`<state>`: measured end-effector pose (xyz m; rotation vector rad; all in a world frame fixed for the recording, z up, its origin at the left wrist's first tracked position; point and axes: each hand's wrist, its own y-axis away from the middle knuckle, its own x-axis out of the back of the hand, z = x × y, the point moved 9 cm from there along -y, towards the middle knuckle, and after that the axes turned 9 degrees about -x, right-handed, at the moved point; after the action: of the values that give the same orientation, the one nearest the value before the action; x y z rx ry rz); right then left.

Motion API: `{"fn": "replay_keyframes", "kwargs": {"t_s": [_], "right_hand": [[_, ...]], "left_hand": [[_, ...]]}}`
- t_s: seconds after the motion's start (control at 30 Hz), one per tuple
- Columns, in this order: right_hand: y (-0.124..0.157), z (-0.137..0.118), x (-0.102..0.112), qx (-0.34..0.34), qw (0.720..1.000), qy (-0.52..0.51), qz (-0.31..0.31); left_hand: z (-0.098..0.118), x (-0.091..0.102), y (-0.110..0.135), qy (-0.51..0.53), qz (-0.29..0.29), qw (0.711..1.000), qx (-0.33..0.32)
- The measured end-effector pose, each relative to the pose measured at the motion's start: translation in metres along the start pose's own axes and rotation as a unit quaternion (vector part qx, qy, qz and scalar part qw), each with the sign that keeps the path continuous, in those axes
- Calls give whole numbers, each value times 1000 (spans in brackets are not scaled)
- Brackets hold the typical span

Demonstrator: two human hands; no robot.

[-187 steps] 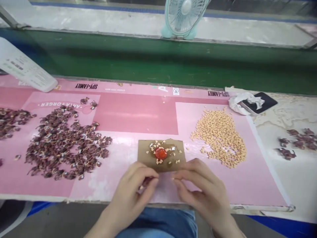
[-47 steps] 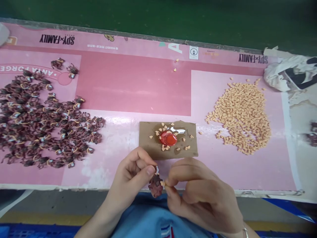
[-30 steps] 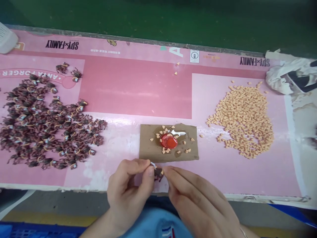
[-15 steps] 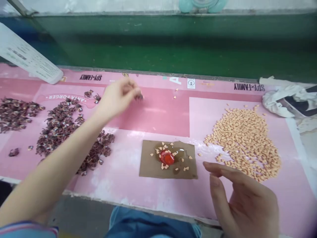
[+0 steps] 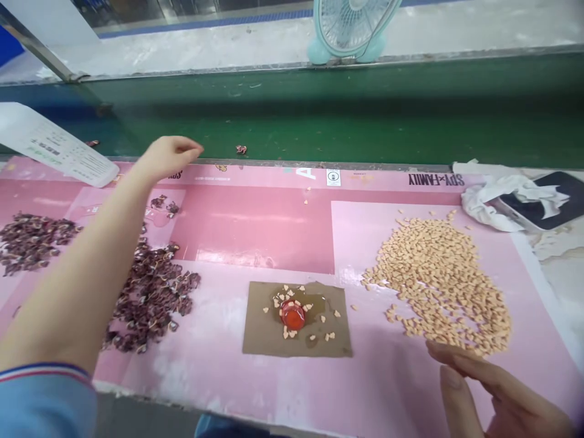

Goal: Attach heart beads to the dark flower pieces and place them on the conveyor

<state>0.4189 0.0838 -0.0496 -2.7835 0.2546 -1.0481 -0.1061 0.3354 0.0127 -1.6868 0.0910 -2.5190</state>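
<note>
My left hand (image 5: 172,156) is above the table's far edge, by the green strip; its fingers are drawn together with nothing visible in them. A small dark purple bunched piece (image 5: 241,149) lies on the green strip (image 5: 292,131), to the right of that hand and apart from it. My right hand (image 5: 497,389) hovers at the lower right, thumb and forefinger apart and holding nothing visible. Just beyond it spreads a pile of small tan heart-shaped pieces (image 5: 438,274). Between the hands lies brown card (image 5: 260,337) with a red round piece (image 5: 292,316), a wet clear puddle and several tan pieces.
Heaps of dark purple pieces (image 5: 155,298) cover the left of the pink table (image 5: 219,377), partly behind my forearm. A white bottle (image 5: 59,146) leans at far left. Crumpled white tissue (image 5: 488,204) and a dark phone-like object (image 5: 559,194) lie at right. A turquoise fan (image 5: 353,30) stands behind.
My left hand has moved away to the green strip and no longer holds the small dark piece; one such piece now lies on the strip. My right hand has shifted right. The view has tilted up.
</note>
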Motion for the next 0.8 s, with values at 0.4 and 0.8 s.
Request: {"fn": "replay_keyframes", "kwargs": {"t_s": [0.4, 0.8], "right_hand": [[-9, -30, 7, -21, 997, 27, 68], [-23, -56, -29, 145, 966, 214, 30]], "left_hand": [[-22, -2, 131, -52, 14, 998, -20], [69, 24, 183, -37, 128, 966, -221]]}}
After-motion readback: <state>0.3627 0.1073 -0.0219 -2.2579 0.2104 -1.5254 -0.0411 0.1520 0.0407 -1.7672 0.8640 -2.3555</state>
